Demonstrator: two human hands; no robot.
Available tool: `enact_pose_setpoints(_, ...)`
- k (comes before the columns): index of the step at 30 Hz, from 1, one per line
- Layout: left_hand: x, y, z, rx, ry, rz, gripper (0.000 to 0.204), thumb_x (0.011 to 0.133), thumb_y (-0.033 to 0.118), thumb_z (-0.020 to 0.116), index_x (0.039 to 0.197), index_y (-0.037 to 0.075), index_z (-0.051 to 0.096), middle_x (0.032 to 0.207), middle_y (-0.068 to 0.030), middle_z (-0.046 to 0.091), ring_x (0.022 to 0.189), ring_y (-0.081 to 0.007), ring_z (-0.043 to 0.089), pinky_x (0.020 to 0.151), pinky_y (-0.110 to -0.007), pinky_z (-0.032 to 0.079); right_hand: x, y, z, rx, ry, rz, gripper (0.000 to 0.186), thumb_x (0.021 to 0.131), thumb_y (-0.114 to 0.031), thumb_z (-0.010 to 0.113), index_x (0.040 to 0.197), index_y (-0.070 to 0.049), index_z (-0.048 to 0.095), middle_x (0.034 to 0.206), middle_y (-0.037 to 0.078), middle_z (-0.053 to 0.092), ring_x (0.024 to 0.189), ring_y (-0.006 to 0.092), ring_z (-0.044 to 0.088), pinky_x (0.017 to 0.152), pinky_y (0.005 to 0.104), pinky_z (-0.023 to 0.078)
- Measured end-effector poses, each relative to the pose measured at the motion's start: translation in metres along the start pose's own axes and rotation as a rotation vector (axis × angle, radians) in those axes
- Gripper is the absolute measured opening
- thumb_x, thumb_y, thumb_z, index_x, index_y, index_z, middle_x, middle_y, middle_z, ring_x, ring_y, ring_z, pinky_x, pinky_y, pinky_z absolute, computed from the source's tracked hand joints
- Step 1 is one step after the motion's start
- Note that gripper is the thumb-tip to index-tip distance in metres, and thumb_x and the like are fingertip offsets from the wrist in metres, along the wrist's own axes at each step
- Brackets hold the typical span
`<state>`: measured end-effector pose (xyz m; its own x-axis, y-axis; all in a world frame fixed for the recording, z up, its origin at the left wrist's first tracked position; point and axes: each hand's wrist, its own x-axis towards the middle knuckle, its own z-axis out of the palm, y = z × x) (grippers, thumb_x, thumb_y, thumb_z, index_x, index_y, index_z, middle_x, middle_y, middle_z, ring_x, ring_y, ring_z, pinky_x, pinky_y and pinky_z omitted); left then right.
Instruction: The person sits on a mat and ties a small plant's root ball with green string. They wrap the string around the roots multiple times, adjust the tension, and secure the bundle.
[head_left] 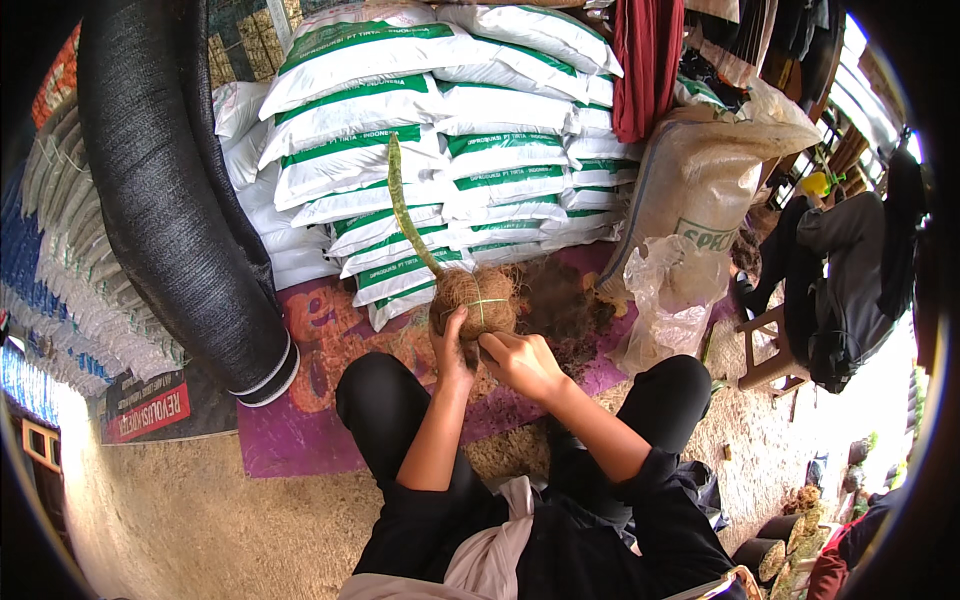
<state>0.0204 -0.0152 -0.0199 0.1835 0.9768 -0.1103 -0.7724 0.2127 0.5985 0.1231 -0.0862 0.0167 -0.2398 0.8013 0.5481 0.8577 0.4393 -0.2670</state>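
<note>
I hold a coir-wrapped ball (478,298), bound with a thin pale green string, out above my knees. A long, mottled green leaf (410,215) rises from its upper left, leaning leftward. My left hand (454,348) grips the ball's lower left side, thumb up along it. My right hand (517,360) is closed at the lower edge of the ball, fingers curled where the string runs down; whatever they pinch is too small to make out.
Stacked white-and-green sacks (505,140) stand ahead. A black mesh roll (170,200) lies left, a tan sack (700,170) and clear plastic (665,325) right. A purple mat (280,445) lies beneath. A stool (760,350) with dark cloth and several pots (760,555) are at right.
</note>
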Motion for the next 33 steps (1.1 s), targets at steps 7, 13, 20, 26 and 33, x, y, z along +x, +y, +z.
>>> enact_pose_setpoints(7,-0.002,0.004,0.003,0.021,-0.022,0.026,0.044,0.077,0.011,0.059,0.118,0.006,0.043,0.1,-0.0073,0.056,0.08,-0.0166,0.06,0.061,-0.027,0.051,0.008,0.008,-0.006,-0.007,0.015,-0.049,0.021,0.069,-0.01,0.065,0.087,-0.005,0.056,0.069,0.008,0.058,0.058,0.025,0.059,0.047,0.034,0.047)
enact_pose_setpoints(13,0.003,-0.002,-0.008,0.048,-0.101,-0.007,0.048,0.082,0.014,0.051,0.127,0.004,0.037,0.111,-0.01,0.054,0.091,-0.0195,0.06,0.069,-0.028,0.052,0.021,0.01,-0.016,0.113,0.073,0.077,0.028,0.065,-0.01,0.069,0.089,-0.006,0.054,0.075,0.009,0.057,0.066,0.0279,0.059,0.054,0.0361,0.048)
enact_pose_setpoints(20,0.007,-0.005,-0.015,0.063,-0.066,-0.06,0.048,0.082,0.014,0.048,0.127,0.003,0.036,0.116,-0.0109,0.052,0.102,-0.0228,0.055,0.081,-0.035,0.049,0.043,0.036,-0.024,0.322,0.03,0.282,0.106,0.049,-0.016,0.082,0.135,-0.004,0.02,0.127,0.021,0.033,0.118,0.0339,0.036,0.099,0.0386,0.032)
enact_pose_setpoints(26,-0.004,0.0,-0.01,0.148,-0.1,-0.021,0.05,0.08,0.013,0.05,0.128,0.005,0.036,0.119,-0.0108,0.049,0.106,-0.0235,0.053,0.083,-0.036,0.048,0.046,0.058,-0.018,0.673,-0.34,0.362,0.102,0.054,-0.019,0.082,0.136,-0.007,0.023,0.129,0.018,0.038,0.119,0.0272,0.039,0.1,0.0349,0.031)
enact_pose_setpoints(33,-0.007,0.0,-0.028,0.295,-0.165,0.074,0.059,0.079,0.016,0.061,0.13,0.007,0.033,0.116,-0.0109,0.049,0.101,-0.021,0.054,0.078,-0.033,0.05,0.026,0.065,0.012,0.983,-0.237,0.322,0.09,0.053,-0.011,0.081,0.129,-0.006,0.034,0.119,0.013,0.049,0.109,0.022,0.047,0.095,0.0341,0.038)
